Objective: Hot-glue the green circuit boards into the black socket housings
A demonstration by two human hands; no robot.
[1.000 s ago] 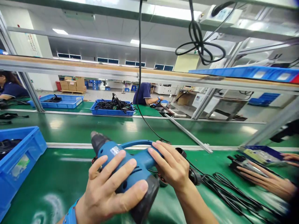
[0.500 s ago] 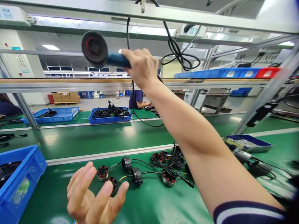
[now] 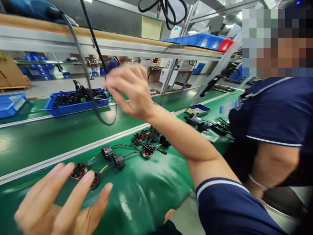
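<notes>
My left hand (image 3: 58, 202) is open at the lower left, fingers spread and empty. Just beyond its fingertips lie two small round motors with red windings, one (image 3: 79, 171) upright and another (image 3: 94, 181) partly behind a finger. Two black ribbed caps (image 3: 119, 161) with wires lie beside them. My right hand (image 3: 129, 91), blurred, hangs above the bench with loosely bent fingers and nothing visible in it. On the shelf at the upper left rests a blue corded power tool (image 3: 31, 9), cut off by the frame and apart from my right hand.
A grey cord (image 3: 84, 71) loops down from the shelf (image 3: 122, 47). More motors and black cables (image 3: 147, 151) lie mid-bench. Behind stands a blue tray (image 3: 78, 109) of black cables. A co-worker in a navy shirt (image 3: 274, 111) is close on the right.
My right hand has let go of the blue power tool, now on the shelf, and come down. The view has swung right, bringing the co-worker in. My left hand stays open.
</notes>
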